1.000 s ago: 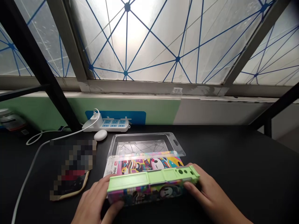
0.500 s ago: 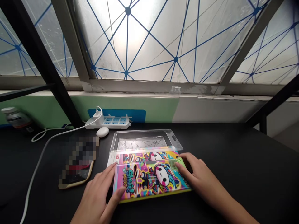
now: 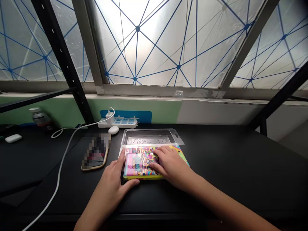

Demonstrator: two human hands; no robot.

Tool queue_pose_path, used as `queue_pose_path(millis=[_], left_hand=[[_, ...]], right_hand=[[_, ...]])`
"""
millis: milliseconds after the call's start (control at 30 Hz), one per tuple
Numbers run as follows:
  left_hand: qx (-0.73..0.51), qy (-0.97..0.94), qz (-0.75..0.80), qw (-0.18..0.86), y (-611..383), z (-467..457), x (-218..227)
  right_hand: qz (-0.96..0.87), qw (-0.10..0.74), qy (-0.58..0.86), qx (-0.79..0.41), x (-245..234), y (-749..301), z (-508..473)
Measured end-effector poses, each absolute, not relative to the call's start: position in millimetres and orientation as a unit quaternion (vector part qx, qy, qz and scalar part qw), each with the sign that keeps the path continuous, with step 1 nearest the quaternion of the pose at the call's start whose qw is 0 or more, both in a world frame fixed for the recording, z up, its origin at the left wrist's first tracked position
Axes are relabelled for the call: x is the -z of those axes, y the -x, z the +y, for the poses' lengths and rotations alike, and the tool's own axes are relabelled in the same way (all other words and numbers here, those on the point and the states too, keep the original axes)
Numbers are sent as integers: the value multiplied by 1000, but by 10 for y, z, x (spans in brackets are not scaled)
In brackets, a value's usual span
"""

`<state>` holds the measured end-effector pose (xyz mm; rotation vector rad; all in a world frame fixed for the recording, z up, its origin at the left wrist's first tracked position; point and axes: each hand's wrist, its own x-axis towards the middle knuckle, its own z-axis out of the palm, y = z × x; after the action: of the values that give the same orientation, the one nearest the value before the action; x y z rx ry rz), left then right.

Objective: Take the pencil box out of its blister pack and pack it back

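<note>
A flat pencil case [image 3: 138, 166] with a colourful cartoon print and a yellow-green lower edge lies on the black desk in front of me. My left hand [image 3: 114, 179] grips its left end, index finger along the side and thumb at the front edge. Across the top of the case rests my right hand [image 3: 174, 166], its fingers bent and the thumb pressed on the printed face. That hand covers much of the right half. Behind the case lies a clear plastic packaging shell [image 3: 178, 139], partly covered by a printed sheet or card.
At the left a phone-like object [image 3: 104, 158] lies on the desk [image 3: 231, 173], its face blurred. Behind it are a small white case [image 3: 113, 130] and a power strip [image 3: 125, 122]. A white cable [image 3: 60, 173] runs down the left side; a bottle [image 3: 40, 118] stands far left.
My right hand has moved left from the case's right end onto the middle of its top. My left hand remains at the left end. The camera view has shifted, showing more desk.
</note>
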<state>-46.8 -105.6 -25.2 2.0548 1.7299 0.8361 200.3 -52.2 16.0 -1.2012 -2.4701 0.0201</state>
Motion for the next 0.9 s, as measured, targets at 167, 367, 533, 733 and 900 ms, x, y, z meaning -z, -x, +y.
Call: queue_pose_path(millis=[167, 367, 533, 733, 900], left_hand=[[-311, -722, 594, 170, 483, -1069, 260], [-335, -739, 566, 148, 468, -1026, 258], [-308, -727, 586, 183, 482, -1023, 206], [-331, -694, 584, 259, 608, -1073, 193], [-288, -692, 606, 266, 612, -1068, 191]], right_hand=[[-870, 202, 446, -46, -88, -1871, -408], [-855, 242, 460, -8, -89, -1805, -372], [-846, 331, 413, 63, -149, -1788, -336], [-869, 399, 262, 129, -258, -1971, -599], [-918, 323, 225, 54, -210, -2261, -920]])
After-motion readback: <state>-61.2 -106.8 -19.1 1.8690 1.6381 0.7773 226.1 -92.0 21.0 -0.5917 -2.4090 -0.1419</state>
